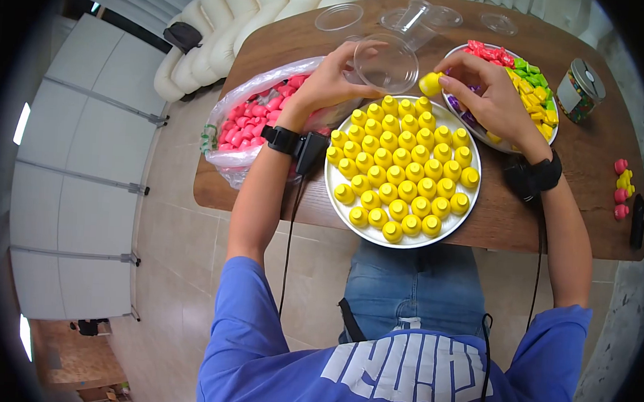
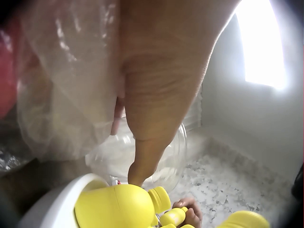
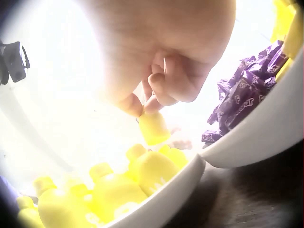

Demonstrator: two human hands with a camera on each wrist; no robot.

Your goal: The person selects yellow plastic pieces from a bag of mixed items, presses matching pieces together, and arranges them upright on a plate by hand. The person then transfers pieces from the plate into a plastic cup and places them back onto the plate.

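My left hand (image 1: pixel 331 82) holds a round clear plastic container (image 1: pixel 387 63), with fingers behind it and thumb along its near side. In the right hand (image 1: pixel 494 101), thumb and fingertips pinch a small yellow bottle (image 1: pixel 430 84) close to the container's right rim. The right wrist view shows this yellow bottle (image 3: pixel 154 129) hanging below the fingertips. Below both hands, a round white plate (image 1: pixel 455 223) bears many upright yellow bottles (image 1: pixel 395 175). The left wrist view shows part of the clear container (image 2: pixel 179 154) beyond the left hand.
A plastic bag (image 1: pixel 230 167) of pink pieces (image 1: pixel 252 116) lies left. A second white plate (image 1: pixel 552 134) at right carries red, green, yellow and purple wrapped candies. Farther right stands a lidded jar (image 1: pixel 581 91). Clear containers (image 1: pixel 414 24) and a clear lid (image 1: pixel 499 23) lie at the back.
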